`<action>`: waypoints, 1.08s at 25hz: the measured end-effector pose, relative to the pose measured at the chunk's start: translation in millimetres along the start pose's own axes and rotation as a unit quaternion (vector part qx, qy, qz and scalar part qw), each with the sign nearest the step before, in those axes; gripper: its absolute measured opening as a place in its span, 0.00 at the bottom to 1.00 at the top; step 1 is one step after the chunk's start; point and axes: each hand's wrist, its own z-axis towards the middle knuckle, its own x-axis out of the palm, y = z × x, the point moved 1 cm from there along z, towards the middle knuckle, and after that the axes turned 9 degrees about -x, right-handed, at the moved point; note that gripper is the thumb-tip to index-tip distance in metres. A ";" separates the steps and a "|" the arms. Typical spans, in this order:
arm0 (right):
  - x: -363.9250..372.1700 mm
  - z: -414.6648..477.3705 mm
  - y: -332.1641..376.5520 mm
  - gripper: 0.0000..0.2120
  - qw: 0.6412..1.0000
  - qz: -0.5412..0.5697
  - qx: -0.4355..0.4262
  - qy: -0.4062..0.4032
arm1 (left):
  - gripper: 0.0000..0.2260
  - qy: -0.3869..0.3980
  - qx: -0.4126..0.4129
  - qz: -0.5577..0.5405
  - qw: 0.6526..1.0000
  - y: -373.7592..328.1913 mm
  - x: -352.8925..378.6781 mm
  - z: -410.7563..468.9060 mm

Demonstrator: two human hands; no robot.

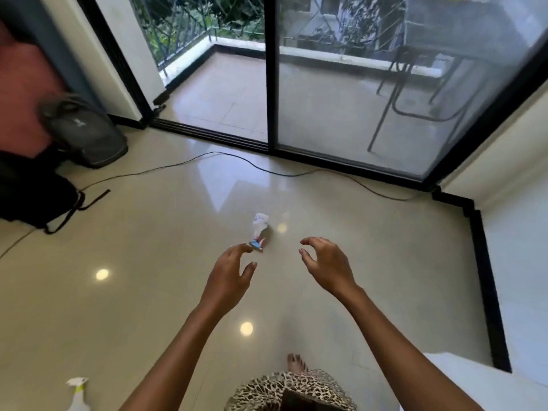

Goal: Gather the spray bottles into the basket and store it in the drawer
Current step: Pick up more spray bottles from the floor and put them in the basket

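Note:
A white spray bottle point(259, 228) with a blue and pink nozzle lies on its side on the glossy tiled floor, nozzle pointing toward me. My left hand point(229, 272) hovers just in front of the nozzle, fingers spread, holding nothing. My right hand point(324, 264) is open with curled fingers, to the right of the bottle and apart from it. A second spray bottle point(77, 394) with a white and yellow-green head stands at the bottom left edge. No basket or drawer is in view.
A black cable point(225, 155) runs across the floor ahead. A grey backpack point(86, 132) and a black bag point(35, 197) sit at left. A sliding glass door point(355, 99) leads to a balcony. My bare foot point(296, 363) shows at the bottom.

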 end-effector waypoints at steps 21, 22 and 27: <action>346.6 305.8 -137.1 0.13 0.970 -0.018 0.093 0.223 | 0.15 0.205 -0.104 0.082 0.970 219.2 166.6 377.6; 371.8 317.4 -153.3 0.13 0.969 -0.048 0.051 0.239 | 0.15 0.208 -0.103 0.094 0.968 236.5 187.9 392.6; 543.9 382.3 -262.0 0.17 0.861 -0.227 -0.206 0.405 | 0.17 0.234 -0.137 0.143 0.952 357.9 324.9 460.8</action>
